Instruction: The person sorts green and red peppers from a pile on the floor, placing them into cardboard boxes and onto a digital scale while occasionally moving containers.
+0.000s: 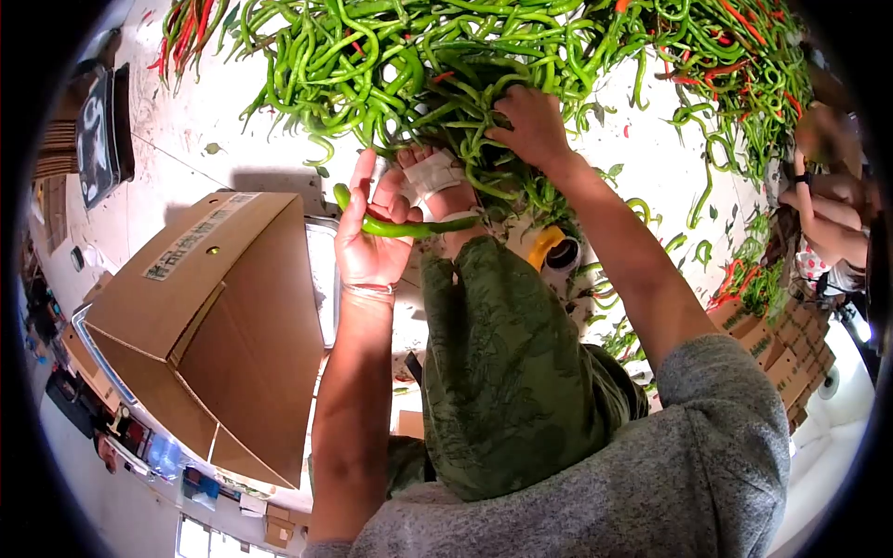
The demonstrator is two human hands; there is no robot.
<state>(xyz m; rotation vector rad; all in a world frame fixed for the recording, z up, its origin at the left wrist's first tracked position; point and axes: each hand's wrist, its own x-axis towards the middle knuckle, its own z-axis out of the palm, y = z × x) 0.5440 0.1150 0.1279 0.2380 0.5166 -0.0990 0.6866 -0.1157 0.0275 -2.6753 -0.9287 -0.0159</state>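
Observation:
My left hand [374, 237] is palm up and holds a long green pepper [409, 227] between its thumb and fingers, the tip pointing right. My right hand [528, 126] reaches into the near edge of a large heap of green peppers [419, 46]; its fingers are bent around peppers there, with the fingertips partly hidden. Between the two hands, my foot with a white strap [434, 175] touches the edge of the heap.
An open cardboard box [200, 307] stands at the left. A yellow roll-shaped object [549, 248] lies right of my knee. More green and red peppers [735, 56] spread at the right, near another person's arm [823, 223]. Stacked cartons [781, 358] are at the lower right.

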